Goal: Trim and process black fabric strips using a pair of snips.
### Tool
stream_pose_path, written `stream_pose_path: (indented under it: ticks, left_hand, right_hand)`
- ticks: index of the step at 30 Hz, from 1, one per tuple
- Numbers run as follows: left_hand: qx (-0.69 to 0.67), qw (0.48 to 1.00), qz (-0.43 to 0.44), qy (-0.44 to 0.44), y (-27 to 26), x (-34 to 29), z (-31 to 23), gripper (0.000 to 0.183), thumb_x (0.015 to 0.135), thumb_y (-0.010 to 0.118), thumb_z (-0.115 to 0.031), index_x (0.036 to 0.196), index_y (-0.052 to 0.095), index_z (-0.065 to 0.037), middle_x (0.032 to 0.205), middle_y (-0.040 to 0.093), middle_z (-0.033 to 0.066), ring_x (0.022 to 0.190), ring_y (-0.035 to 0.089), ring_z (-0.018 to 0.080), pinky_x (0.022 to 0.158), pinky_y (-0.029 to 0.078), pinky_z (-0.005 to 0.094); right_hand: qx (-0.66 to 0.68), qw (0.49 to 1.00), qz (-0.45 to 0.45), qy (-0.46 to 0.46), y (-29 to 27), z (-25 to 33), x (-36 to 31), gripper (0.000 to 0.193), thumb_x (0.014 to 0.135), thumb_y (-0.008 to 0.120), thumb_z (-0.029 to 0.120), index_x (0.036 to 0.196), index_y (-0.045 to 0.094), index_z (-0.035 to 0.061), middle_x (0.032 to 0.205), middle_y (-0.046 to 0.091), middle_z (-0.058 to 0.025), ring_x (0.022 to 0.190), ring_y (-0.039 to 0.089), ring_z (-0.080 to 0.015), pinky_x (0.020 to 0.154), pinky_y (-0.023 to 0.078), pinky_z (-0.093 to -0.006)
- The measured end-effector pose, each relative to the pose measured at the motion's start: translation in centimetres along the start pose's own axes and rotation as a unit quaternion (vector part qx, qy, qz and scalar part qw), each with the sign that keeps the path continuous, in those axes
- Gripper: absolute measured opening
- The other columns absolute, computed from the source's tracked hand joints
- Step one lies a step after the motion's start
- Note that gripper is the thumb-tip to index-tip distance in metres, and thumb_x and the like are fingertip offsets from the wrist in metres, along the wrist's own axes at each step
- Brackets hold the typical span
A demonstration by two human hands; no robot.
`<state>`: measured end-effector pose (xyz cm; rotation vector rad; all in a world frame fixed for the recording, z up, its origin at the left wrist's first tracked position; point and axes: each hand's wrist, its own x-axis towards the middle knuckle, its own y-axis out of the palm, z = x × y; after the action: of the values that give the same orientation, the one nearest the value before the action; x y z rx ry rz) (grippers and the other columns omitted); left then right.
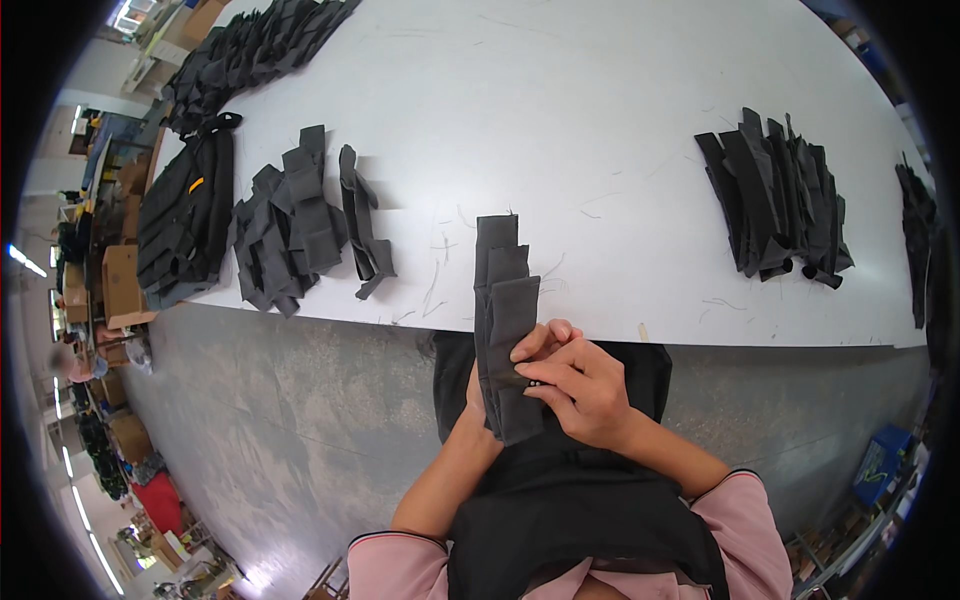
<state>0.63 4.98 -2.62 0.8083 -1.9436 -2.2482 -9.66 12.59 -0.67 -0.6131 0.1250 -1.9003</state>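
Note:
A folded dark grey fabric strip (512,310) with stepped, layered folds hangs upright in front of me, its top end over the table's front edge. My left hand (534,345) is behind it, mostly hidden, with fingertips curled round its right edge. My right hand (592,388) is closed in a pinch at that same edge, lower down. A tiny dark item with pale dots (534,383) shows at the pinching fingertips; what it is, I cannot make out.
The white table (580,130) has loose thread bits on it. Left lie a grey folded-strip pile (290,220), a single folded piece (362,225), a black bag (188,210) and a far heap (250,55). Another strip pile (775,195) lies right. A blue bin (882,465) stands on the floor.

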Motion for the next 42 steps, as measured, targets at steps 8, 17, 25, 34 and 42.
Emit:
stream_pose_path:
  ticks: [8,17,25,34,42]
  left_hand:
    - [-0.018,0.999,0.028,-0.012,0.1,0.1,0.2,0.031,0.095,0.040,-0.029,0.070,0.046,-0.011,0.098,0.050,0.0102,0.113,0.042,0.0252,0.105,0.029,0.0320]
    - [-0.021,0.999,0.039,-0.030,-0.3,0.1,0.3,0.033,0.095,0.036,-0.032,0.072,0.044,-0.011,0.103,0.049,0.0106,0.114,0.039,0.0252,0.106,0.028,0.0320]
    - [0.005,1.000,0.001,-0.014,-0.6,0.0,0.6,0.033,0.095,0.037,-0.033,0.071,0.044,-0.012,0.103,0.049,0.0093,0.115,0.039,0.0245,0.107,0.027,0.0318]
    - [0.025,1.000,0.002,0.010,-0.5,0.3,0.6,0.025,0.093,0.043,-0.024,0.073,0.048,-0.009,0.100,0.053,0.0104,0.107,0.049,0.0232,0.100,0.036,0.0325]
    - [0.323,0.926,-0.174,0.094,-0.6,-0.2,0.1,0.059,0.099,0.024,-0.050,0.117,0.053,-0.001,0.111,0.057,0.0138,0.098,0.057,0.0230,0.081,0.050,0.0339]
  right_hand:
    - [-0.049,0.997,0.025,-0.047,-0.5,-0.1,0.6,0.030,0.060,0.074,0.000,0.089,0.068,0.0056,0.080,0.060,-0.0046,0.069,0.060,-0.0209,0.061,0.046,-0.0300]
    - [-0.028,0.998,0.023,-0.049,-0.4,-0.4,0.6,0.030,0.061,0.074,0.000,0.089,0.069,0.0057,0.079,0.059,-0.0047,0.073,0.062,-0.0205,0.062,0.046,-0.0299]
    - [0.004,0.999,0.015,-0.051,0.0,-0.5,0.8,0.031,0.060,0.074,-0.001,0.090,0.069,0.0045,0.078,0.058,-0.0052,0.077,0.063,-0.0220,0.063,0.046,-0.0307]
    - [0.109,0.994,0.002,0.022,0.2,-0.7,0.0,0.027,0.067,0.072,-0.005,0.093,0.066,0.0022,0.081,0.054,-0.0045,0.071,0.058,-0.0180,0.064,0.045,-0.0272]
    - [0.154,0.948,0.082,0.266,-0.1,1.0,1.3,0.037,0.074,0.072,0.003,0.107,0.055,0.0018,0.076,0.056,-0.0032,0.066,0.054,-0.0107,0.070,0.046,-0.0244]
